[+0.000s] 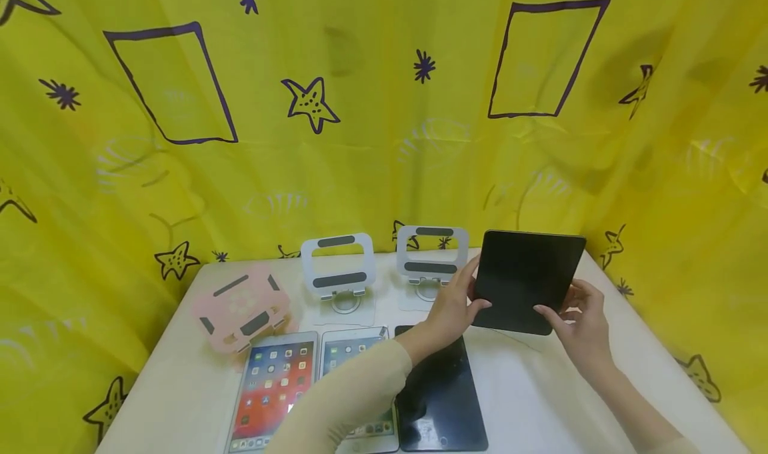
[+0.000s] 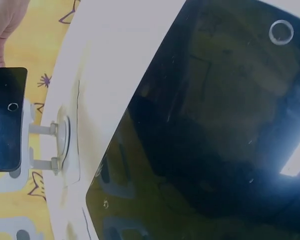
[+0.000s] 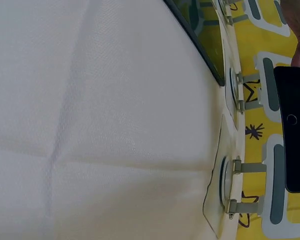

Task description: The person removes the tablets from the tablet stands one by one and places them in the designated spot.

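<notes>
A black tablet [image 1: 528, 284] is held up tilted over the right side of the table, between my two hands. My left hand [image 1: 447, 311] grips its left edge, thumb on the front and fingers behind. My right hand [image 1: 579, 324] holds the lower right edge in the same way. In the right wrist view, a white stand with grey pads [image 3: 274, 185] shows right behind the held tablet [image 3: 295, 125]; the head view hides it. Whether tablet and stand touch, I cannot tell. Below my left forearm lies another black tablet [image 1: 444, 401], screen dark.
Two more white stands [image 1: 339, 282] [image 1: 433, 267] stand along the back of the white table [image 1: 528, 401]. A pink stand [image 1: 243, 307] is at the left. Two lit tablets [image 1: 273, 387] [image 1: 354, 347] lie in front, one partly under my sleeve. A yellow patterned curtain [image 1: 372, 167] hangs behind.
</notes>
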Available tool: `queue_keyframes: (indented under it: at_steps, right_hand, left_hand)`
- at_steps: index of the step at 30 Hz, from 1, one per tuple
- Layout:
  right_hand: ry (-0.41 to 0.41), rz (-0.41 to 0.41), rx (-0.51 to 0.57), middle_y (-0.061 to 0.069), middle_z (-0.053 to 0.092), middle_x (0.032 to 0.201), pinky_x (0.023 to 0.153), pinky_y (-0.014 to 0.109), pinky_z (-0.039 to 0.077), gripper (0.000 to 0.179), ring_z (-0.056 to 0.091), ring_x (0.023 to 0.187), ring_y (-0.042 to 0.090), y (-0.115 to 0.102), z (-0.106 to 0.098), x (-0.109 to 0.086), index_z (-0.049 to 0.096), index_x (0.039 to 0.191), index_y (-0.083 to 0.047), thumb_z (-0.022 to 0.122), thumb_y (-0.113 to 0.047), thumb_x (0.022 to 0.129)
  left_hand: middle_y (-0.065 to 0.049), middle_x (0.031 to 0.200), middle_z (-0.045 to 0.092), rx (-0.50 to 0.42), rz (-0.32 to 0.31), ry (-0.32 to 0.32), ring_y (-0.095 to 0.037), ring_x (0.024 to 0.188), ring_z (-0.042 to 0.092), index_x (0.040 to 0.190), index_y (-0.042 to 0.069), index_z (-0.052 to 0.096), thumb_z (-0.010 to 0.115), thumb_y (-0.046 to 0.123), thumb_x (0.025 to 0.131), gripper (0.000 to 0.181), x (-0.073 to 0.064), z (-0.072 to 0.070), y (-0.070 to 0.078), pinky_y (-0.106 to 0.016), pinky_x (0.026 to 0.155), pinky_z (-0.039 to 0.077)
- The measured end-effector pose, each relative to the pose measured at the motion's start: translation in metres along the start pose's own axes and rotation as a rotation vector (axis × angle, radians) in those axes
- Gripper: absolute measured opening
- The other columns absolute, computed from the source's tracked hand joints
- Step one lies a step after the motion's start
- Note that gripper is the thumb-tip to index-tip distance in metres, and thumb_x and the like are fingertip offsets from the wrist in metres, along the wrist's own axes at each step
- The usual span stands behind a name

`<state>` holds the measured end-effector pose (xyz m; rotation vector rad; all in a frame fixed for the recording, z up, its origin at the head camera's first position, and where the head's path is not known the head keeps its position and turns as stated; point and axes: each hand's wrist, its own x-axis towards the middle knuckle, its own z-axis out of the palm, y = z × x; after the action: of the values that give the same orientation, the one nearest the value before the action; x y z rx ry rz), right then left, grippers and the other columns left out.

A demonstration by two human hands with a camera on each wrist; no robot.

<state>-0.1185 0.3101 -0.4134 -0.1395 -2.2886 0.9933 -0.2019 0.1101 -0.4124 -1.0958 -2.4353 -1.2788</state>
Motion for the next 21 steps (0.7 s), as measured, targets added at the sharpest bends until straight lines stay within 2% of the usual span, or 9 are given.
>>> queue_keyframes:
  at_steps: [7, 12, 21]
  right_hand:
    - [-0.087, -0.078, 0.005, 0.013, 0.047, 0.097, 0.065, -0.001, 0.039, 0.073, 0.039, 0.075, -0.006, 0.005, -0.004, -0.001, 0.029, 0.128, 0.006, 0.077, 0.006, 0.073]
    - [-0.171, -0.133, -0.028, 0.015, 0.049, 0.097, 0.061, 0.001, 0.039, 0.073, 0.039, 0.074, -0.006, 0.009, -0.009, 0.004, 0.030, 0.127, 0.007, 0.078, 0.004, 0.072]
    - [-0.327, -0.170, -0.059, 0.016, 0.048, 0.092, 0.055, 0.009, 0.039, 0.071, 0.041, 0.069, -0.001, 0.013, -0.014, 0.011, 0.030, 0.122, 0.009, 0.078, 0.005, 0.070]
  left_hand:
    - [-0.003, 0.099, 0.052, -0.042, -0.073, -0.010, -0.007, 0.079, 0.049, 0.149, 0.019, 0.019, 0.072, 0.017, 0.082, 0.085, -0.012, 0.004, -0.001, -0.009, 0.066, 0.042]
    - [-0.003, 0.095, 0.050, -0.068, -0.103, -0.001, -0.007, 0.077, 0.047, 0.148, 0.015, 0.020, 0.073, 0.016, 0.082, 0.085, -0.017, 0.011, -0.002, -0.009, 0.063, 0.040]
    - [0.002, 0.085, 0.048, -0.208, -0.257, -0.016, -0.003, 0.069, 0.044, 0.148, 0.014, 0.022, 0.076, 0.010, 0.080, 0.087, -0.029, 0.020, 0.000, -0.013, 0.060, 0.041]
